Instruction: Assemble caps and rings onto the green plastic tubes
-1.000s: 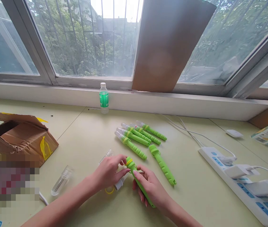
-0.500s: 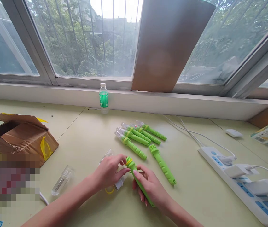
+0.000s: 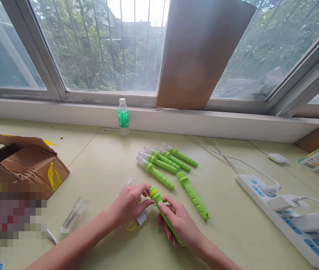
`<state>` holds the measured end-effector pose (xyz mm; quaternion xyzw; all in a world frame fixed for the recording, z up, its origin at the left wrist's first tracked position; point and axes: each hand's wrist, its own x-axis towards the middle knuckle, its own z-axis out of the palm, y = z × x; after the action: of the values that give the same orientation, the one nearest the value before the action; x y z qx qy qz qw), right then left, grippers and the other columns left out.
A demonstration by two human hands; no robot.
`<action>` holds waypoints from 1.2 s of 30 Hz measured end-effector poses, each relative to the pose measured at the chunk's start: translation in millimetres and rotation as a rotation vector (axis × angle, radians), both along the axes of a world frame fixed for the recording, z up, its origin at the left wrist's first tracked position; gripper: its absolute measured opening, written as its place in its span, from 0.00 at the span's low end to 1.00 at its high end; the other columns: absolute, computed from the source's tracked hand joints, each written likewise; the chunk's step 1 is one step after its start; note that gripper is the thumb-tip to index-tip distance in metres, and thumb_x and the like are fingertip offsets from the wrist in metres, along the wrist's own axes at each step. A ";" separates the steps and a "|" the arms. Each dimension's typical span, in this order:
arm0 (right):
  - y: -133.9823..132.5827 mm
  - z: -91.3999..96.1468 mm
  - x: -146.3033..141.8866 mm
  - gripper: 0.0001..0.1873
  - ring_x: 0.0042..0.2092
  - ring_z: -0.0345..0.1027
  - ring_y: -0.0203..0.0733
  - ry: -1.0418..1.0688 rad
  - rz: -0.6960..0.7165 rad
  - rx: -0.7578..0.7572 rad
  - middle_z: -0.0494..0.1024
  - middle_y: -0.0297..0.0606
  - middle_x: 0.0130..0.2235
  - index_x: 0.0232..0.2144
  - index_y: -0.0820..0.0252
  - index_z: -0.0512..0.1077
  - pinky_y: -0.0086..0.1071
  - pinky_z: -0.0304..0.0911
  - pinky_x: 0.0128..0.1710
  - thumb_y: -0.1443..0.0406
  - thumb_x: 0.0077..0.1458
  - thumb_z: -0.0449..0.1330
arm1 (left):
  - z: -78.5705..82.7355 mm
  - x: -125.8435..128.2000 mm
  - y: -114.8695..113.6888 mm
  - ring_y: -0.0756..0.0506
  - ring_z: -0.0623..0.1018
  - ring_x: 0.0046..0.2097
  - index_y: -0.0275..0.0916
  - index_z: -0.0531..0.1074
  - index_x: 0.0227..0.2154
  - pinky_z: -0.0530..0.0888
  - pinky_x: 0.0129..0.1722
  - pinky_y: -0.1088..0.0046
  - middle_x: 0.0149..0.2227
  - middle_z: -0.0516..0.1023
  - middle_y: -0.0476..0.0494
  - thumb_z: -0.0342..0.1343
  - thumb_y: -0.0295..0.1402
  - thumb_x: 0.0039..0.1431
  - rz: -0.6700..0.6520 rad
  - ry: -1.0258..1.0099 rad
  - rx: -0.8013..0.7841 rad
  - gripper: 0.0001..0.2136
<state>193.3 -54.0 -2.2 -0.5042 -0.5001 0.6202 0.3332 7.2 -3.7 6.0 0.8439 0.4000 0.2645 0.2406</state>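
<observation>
My right hand (image 3: 179,218) is wrapped round a green plastic handle (image 3: 169,225), tilted with its threaded end up and to the left. At that end sits a yellow ring (image 3: 154,192), pinched between my left hand's (image 3: 129,203) thumb and fingers. Below my left fingers lie a white cylindrical part (image 3: 142,219) and a loose yellow ring (image 3: 130,227). A clear tube (image 3: 127,183) is partly hidden behind my left hand. Another clear tube (image 3: 75,214) lies left of my forearm. To the right rests a second green handle (image 3: 193,197) without a clear cap.
Several green handles with clear caps (image 3: 159,176) lie side by side beyond my hands. An open cardboard box (image 3: 32,165) stands at left, a bottle (image 3: 124,118) by the window. On the right a power strip (image 3: 277,210) carries plugs and cables. A blurred patch covers the lower left.
</observation>
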 end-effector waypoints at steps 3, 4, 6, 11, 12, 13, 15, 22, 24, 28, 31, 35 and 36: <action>0.1 -0.5 0.2 0.19 0.13 0.58 0.26 0.005 -0.001 -0.001 0.72 0.29 0.24 0.38 0.59 0.64 0.17 0.51 0.07 0.50 0.59 0.51 | -0.5 -0.1 0.0 0.46 0.78 0.35 0.40 0.69 0.40 0.74 0.37 0.71 0.36 0.79 0.46 0.58 0.32 0.57 0.000 0.006 -0.004 0.08; 0.2 -0.7 0.3 0.18 0.13 0.58 0.27 0.003 -0.005 0.000 0.72 0.29 0.24 0.38 0.59 0.64 0.17 0.51 0.07 0.50 0.59 0.51 | -1.0 -0.2 0.1 0.46 0.78 0.35 0.40 0.69 0.40 0.74 0.37 0.71 0.36 0.79 0.47 0.58 0.32 0.57 0.001 0.005 -0.003 0.08; 0.4 -1.4 0.5 0.18 0.13 0.58 0.27 0.001 -0.009 0.000 0.72 0.29 0.24 0.38 0.59 0.63 0.17 0.50 0.07 0.50 0.60 0.51 | -2.0 -0.2 0.4 0.46 0.78 0.35 0.40 0.69 0.39 0.74 0.36 0.71 0.36 0.79 0.47 0.58 0.32 0.57 0.004 0.007 -0.002 0.08; 0.6 -1.4 0.6 0.17 0.13 0.58 0.27 0.001 -0.002 0.001 0.72 0.29 0.24 0.38 0.59 0.63 0.17 0.51 0.07 0.51 0.60 0.51 | -3.3 -0.4 0.8 0.46 0.78 0.36 0.41 0.69 0.40 0.74 0.37 0.71 0.37 0.79 0.47 0.57 0.33 0.58 -0.002 0.015 -0.011 0.08; 0.6 -0.9 0.6 0.17 0.13 0.58 0.27 -0.001 -0.004 -0.001 0.72 0.29 0.24 0.38 0.59 0.63 0.17 0.51 0.07 0.51 0.60 0.51 | -3.4 -0.4 0.9 0.46 0.78 0.36 0.41 0.69 0.40 0.74 0.37 0.71 0.37 0.79 0.47 0.57 0.33 0.58 -0.003 0.016 -0.012 0.08; 0.6 -0.3 0.6 0.17 0.13 0.58 0.27 0.001 -0.002 -0.003 0.72 0.29 0.24 0.39 0.59 0.63 0.17 0.51 0.07 0.51 0.60 0.51 | -3.6 -0.5 0.9 0.46 0.78 0.36 0.41 0.69 0.40 0.74 0.37 0.70 0.37 0.79 0.47 0.57 0.33 0.58 -0.003 0.016 -0.014 0.07; 0.5 0.8 0.8 0.17 0.13 0.58 0.26 0.010 0.010 -0.004 0.72 0.29 0.24 0.38 0.59 0.63 0.17 0.51 0.07 0.51 0.60 0.51 | -4.0 -0.5 0.9 0.46 0.78 0.36 0.41 0.69 0.39 0.74 0.37 0.70 0.37 0.79 0.47 0.57 0.34 0.58 -0.003 0.018 -0.017 0.07; 1.2 1.5 1.1 0.17 0.13 0.58 0.26 0.015 0.013 0.003 0.72 0.29 0.24 0.37 0.59 0.63 0.17 0.51 0.07 0.51 0.60 0.51 | -5.3 -0.5 1.1 0.46 0.78 0.36 0.41 0.69 0.39 0.74 0.38 0.70 0.38 0.79 0.47 0.57 0.34 0.58 -0.001 0.016 -0.018 0.07; 1.2 2.8 0.8 0.17 0.13 0.58 0.26 0.010 0.011 -0.006 0.72 0.29 0.24 0.38 0.59 0.63 0.17 0.51 0.07 0.51 0.60 0.51 | -5.0 -0.6 1.1 0.46 0.78 0.36 0.41 0.69 0.39 0.74 0.38 0.70 0.37 0.79 0.47 0.57 0.34 0.58 -0.003 0.017 -0.020 0.08; 0.3 7.6 0.0 0.18 0.13 0.57 0.26 -0.005 0.013 -0.024 0.72 0.29 0.25 0.38 0.59 0.62 0.17 0.50 0.07 0.50 0.59 0.51 | -3.7 -0.4 0.9 0.46 0.78 0.36 0.41 0.69 0.39 0.74 0.37 0.70 0.37 0.79 0.47 0.58 0.33 0.58 -0.001 0.017 -0.022 0.08; -0.4 10.2 -0.1 0.18 0.14 0.57 0.26 -0.003 0.017 -0.030 0.72 0.29 0.25 0.38 0.59 0.62 0.17 0.50 0.07 0.50 0.59 0.52 | -3.0 -0.2 0.6 0.46 0.78 0.36 0.41 0.68 0.39 0.74 0.38 0.70 0.37 0.79 0.47 0.58 0.33 0.58 0.002 0.019 -0.022 0.07; -0.7 8.4 0.0 0.18 0.13 0.57 0.26 0.007 0.020 -0.022 0.72 0.29 0.24 0.38 0.59 0.62 0.17 0.50 0.07 0.50 0.59 0.51 | -2.0 0.0 0.4 0.46 0.78 0.35 0.41 0.69 0.38 0.74 0.38 0.69 0.37 0.79 0.47 0.57 0.34 0.58 -0.001 0.022 -0.028 0.07; -0.6 7.1 0.1 0.18 0.13 0.57 0.26 0.005 0.016 -0.017 0.72 0.29 0.24 0.38 0.59 0.63 0.17 0.50 0.07 0.51 0.59 0.51 | -1.8 0.0 0.4 0.46 0.78 0.35 0.41 0.69 0.38 0.74 0.38 0.70 0.37 0.79 0.47 0.57 0.34 0.58 -0.003 0.021 -0.029 0.07</action>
<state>193.4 -54.6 4.8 -0.5012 -0.4981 0.6284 0.3252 7.2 -3.3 4.2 0.8437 0.4051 0.2494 0.2488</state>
